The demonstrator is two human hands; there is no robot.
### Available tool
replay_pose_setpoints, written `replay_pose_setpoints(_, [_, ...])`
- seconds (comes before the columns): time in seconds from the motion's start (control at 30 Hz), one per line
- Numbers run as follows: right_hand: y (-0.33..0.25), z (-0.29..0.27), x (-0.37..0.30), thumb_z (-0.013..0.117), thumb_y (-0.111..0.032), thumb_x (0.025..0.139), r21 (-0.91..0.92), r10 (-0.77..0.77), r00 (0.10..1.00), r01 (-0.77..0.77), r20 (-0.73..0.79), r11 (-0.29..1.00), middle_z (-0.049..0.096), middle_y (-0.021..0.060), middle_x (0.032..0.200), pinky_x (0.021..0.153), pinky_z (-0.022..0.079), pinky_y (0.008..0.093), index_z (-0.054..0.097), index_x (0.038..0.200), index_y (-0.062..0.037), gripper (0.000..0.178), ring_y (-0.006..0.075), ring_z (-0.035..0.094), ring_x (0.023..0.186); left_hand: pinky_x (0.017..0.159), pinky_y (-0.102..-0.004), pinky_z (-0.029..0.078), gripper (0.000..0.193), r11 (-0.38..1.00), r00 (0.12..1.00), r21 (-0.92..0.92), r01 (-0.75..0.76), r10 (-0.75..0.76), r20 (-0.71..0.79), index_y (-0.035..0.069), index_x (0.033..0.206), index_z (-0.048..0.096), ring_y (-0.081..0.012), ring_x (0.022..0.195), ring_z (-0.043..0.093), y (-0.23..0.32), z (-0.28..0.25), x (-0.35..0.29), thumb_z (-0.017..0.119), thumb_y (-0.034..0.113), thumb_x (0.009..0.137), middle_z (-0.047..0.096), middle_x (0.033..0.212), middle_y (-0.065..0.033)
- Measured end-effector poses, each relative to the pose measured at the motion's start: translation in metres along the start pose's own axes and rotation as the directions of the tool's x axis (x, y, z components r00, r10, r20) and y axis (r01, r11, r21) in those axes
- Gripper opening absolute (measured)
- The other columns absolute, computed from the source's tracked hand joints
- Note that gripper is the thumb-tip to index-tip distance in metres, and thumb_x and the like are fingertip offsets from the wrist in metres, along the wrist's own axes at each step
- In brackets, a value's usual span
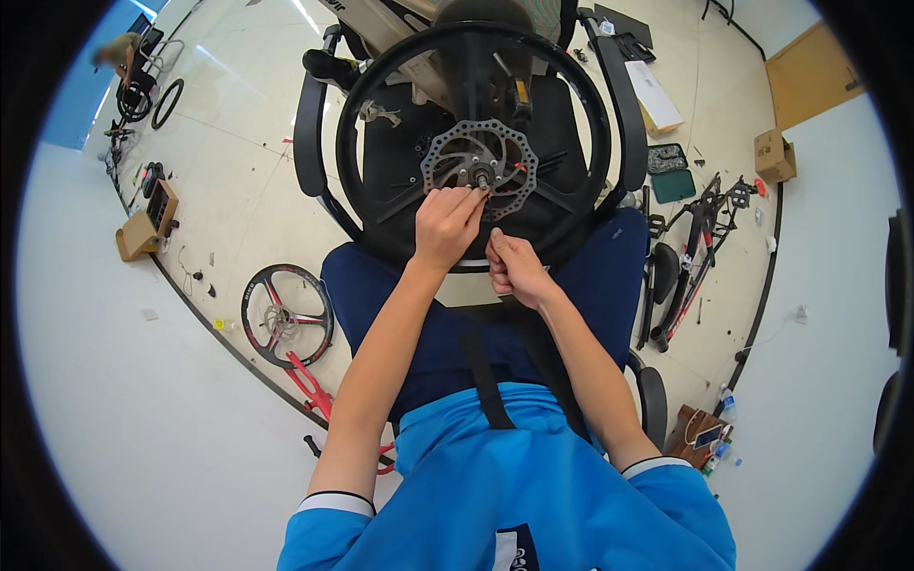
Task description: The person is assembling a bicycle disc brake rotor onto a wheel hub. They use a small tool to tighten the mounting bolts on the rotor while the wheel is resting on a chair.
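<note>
A black wheel [352,152] with a tire and broad spokes lies on a black office chair in front of me. Bolted at its hub is a silver brake rotor [509,140], pierced with holes, and the axle [482,177] sticks up from its centre. My left hand [446,228] is closed, with its fingertips pinched at the axle end; any small part between them is hidden. Just right of it, over the near part of the wheel, my right hand [518,266] is curled closed with the thumb on top. What it holds, if anything, cannot be made out.
On the chair seat lie a silver metal part [379,114] and a yellow-and-black tool [521,92]. A second wheel [244,309] and red frame [307,381] are at left; a bike frame [700,247], green case [673,185] and carton [775,157] at right. Far left, a person [122,55] bends over.
</note>
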State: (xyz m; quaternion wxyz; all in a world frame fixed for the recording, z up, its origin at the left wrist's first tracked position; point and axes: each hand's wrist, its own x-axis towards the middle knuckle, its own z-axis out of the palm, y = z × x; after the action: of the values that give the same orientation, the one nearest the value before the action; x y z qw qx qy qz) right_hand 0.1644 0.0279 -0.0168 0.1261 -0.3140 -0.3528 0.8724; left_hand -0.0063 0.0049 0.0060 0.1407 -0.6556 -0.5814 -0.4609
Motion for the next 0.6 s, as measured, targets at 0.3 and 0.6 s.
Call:
replay_pose_setpoints(0.3, [-0.113, -0.016, -0.020, 0.066, -0.039, 0.098, -0.706, -0.141, 0.962, -0.070, -0.236, 0.705, 0.047, -0.0015, 0.056, 0.044, 0.034, 0.0268, 0.059, 0.068, -0.0009, 0.049, 0.0065, 0.041, 0.047, 0.064, -0.0357, 0.047, 0.016, 0.993, 0.995, -0.069, 0.091, -0.092, -0.023, 0.004, 0.093, 0.074, -0.0261, 0.072, 0.064, 0.004, -0.001, 0.001, 0.076, -0.001, 0.078, 0.069, 0.082, -0.0080])
replay_pose_setpoints(0.6, [-0.108, 0.006, -0.031, 0.067, -0.025, 0.095, -0.934, -0.579, 0.815, 0.209, 0.004, 0.288, 0.054, 0.0192, 0.060, 0.055, 0.041, 0.0371, 0.065, 0.080, 0.0070, 0.036, 0.0271, 0.050, 0.051, 0.064, -0.0361, 0.050, 0.017, 0.995, 0.997, -0.056, 0.078, -0.078, 0.006, 0.003, 0.090, 0.073, -0.0265, 0.072, 0.065, 0.012, -0.009, -0.001, 0.077, -0.004, 0.074, 0.068, 0.080, -0.0075])
